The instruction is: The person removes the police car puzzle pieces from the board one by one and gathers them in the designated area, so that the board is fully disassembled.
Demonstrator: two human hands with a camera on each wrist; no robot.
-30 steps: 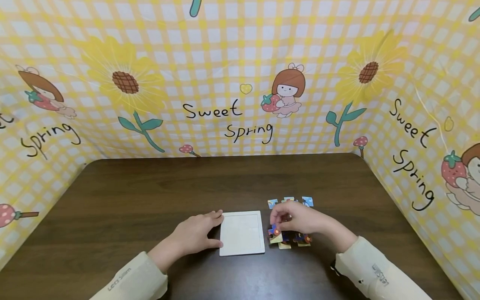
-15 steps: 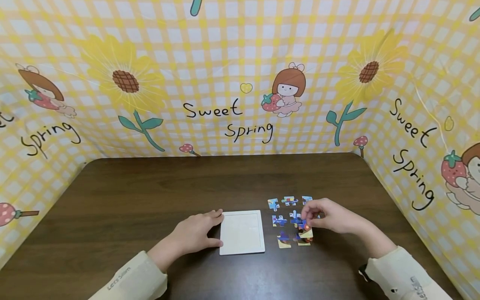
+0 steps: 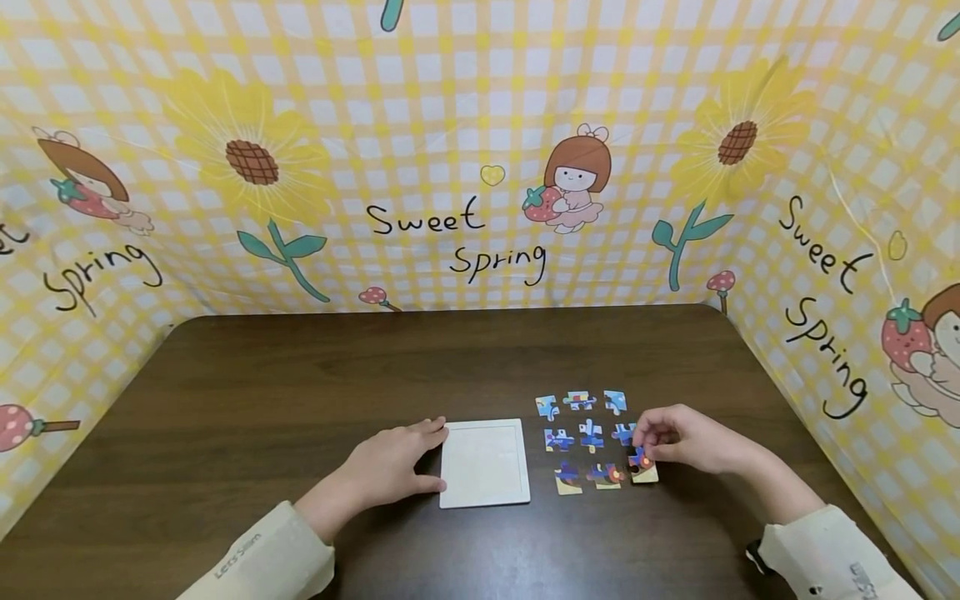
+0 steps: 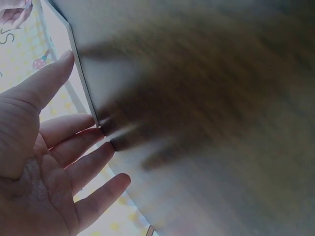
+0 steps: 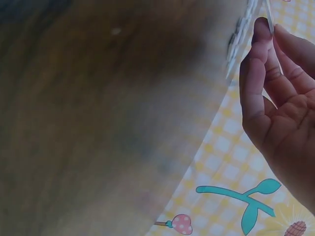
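Observation:
A white square puzzle tray (image 3: pixel 486 463) lies flat on the table in the head view. My left hand (image 3: pixel 386 467) rests at its left side, thumb and fingers spread and touching the edge. The left wrist view shows the same hand (image 4: pixel 54 167) with its fingers fairly straight along the tray's edge (image 4: pixel 81 81). My right hand (image 3: pixel 690 440) pinches a jigsaw piece (image 3: pixel 642 468) with blue, red and yellow print, to the right of the other pieces. In the right wrist view the piece (image 5: pixel 269 14) shows edge-on between thumb and fingertips of that hand (image 5: pixel 285 98).
Several loose jigsaw pieces (image 3: pixel 591 435) lie in spaced rows between the tray and my right hand. The dark wooden table (image 3: pixel 337 358) is bordered by a yellow checked cloth (image 3: pixel 420 150) at the back and sides.
My right hand has carried the pinched jigsaw piece rightward, from beside the tray across the pieces to their right side. The left hand and the tray have stayed in place.

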